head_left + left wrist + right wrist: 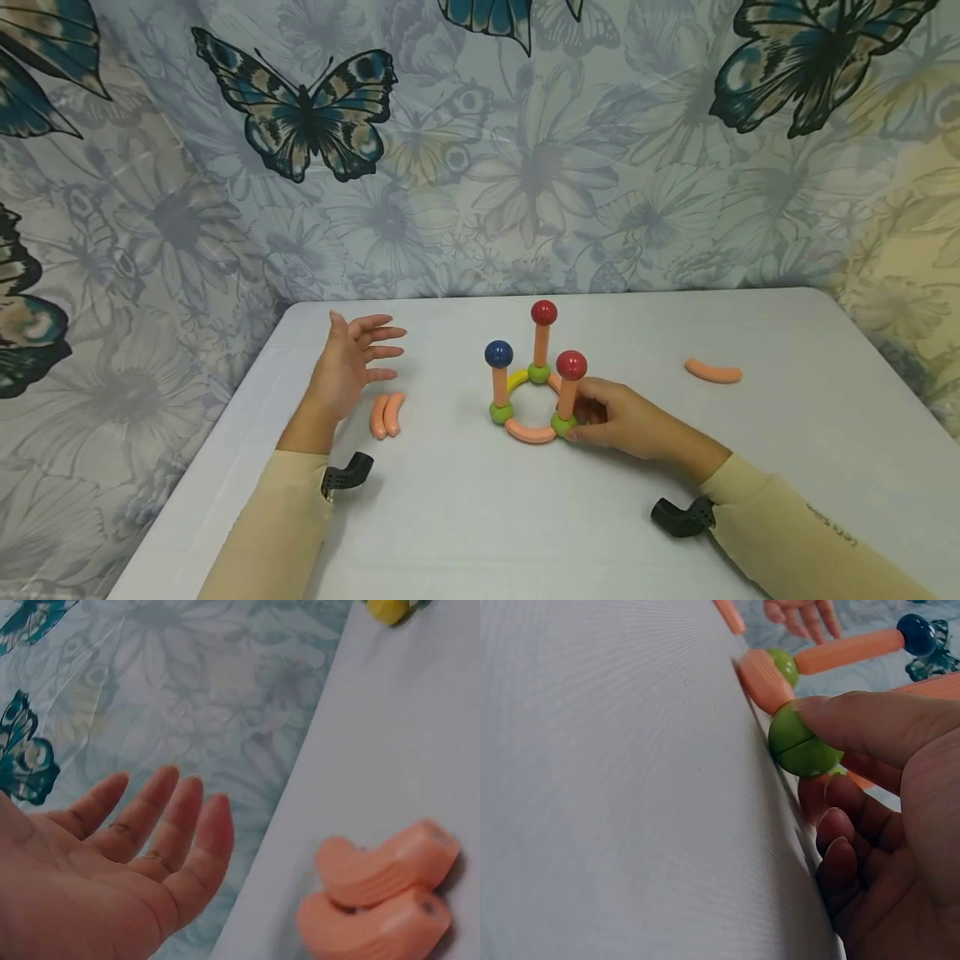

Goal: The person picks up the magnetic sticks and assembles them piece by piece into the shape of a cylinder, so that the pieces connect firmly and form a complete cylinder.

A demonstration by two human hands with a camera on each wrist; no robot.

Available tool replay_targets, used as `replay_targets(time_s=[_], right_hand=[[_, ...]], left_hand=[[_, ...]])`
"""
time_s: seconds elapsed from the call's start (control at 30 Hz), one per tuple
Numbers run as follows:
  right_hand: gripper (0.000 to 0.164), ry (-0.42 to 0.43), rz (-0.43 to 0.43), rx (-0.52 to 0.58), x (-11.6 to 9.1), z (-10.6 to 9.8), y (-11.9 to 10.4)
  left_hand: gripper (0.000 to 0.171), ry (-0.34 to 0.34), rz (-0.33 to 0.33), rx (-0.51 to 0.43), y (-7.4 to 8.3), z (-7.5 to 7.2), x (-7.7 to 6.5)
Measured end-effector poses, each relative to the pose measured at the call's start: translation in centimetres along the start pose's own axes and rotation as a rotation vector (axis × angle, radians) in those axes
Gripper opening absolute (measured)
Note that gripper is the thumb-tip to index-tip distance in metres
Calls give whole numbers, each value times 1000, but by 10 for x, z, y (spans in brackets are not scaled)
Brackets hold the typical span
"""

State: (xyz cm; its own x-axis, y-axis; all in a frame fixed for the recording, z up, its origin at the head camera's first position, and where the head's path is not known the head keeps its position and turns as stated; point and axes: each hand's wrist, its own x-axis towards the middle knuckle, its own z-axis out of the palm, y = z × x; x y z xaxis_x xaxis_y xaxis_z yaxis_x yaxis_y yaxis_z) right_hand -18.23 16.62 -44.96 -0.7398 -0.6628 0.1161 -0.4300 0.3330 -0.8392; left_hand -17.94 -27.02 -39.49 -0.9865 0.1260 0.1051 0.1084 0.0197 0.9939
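A toy frame of building pieces stands on the white table (465,517). Its ring joins green balls (501,412) with orange curved pieces (529,433) and a yellow curved piece (517,380). Orange rods (542,346) rise from it, two topped by red balls (572,365) and one by a blue ball (498,353). My right hand (633,418) pinches the near-right green ball (802,742) between thumb and fingers. My left hand (341,367), palm turned inward with fingers spread and loosely bent, holds nothing. Two loose orange curved pieces (386,892) lie just beside it.
Another orange curved piece (712,372) lies alone at the table's right side. Behind the table's far edge hangs a flowered cloth (540,167) with large butterflies, and it also runs along the left side. Each wrist bears a black device (348,472).
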Motion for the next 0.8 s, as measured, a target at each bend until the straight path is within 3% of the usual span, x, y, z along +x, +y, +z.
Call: replay_targets(time_s=[0.2,0.33,0.47,0.67,0.8], right_hand=[[29,-4,26,9,0,0,0],[28,-6,26,8,0,-1,0],[29,-8,26,2,-1,-1,0],[27,-13,31,20,-1,-1,-1],[27,-13,32,21,-1,-1,1]], left_hand=[[98,-86,-129,30,-5,-37,-3],[77,-190,-237,79,-15,-49,-5],[68,-250,-333,226,-23,-53,-7],[64,-228,-364,466,-18,-49,-10],[55,-223,-392,532,-13,-46,-12]])
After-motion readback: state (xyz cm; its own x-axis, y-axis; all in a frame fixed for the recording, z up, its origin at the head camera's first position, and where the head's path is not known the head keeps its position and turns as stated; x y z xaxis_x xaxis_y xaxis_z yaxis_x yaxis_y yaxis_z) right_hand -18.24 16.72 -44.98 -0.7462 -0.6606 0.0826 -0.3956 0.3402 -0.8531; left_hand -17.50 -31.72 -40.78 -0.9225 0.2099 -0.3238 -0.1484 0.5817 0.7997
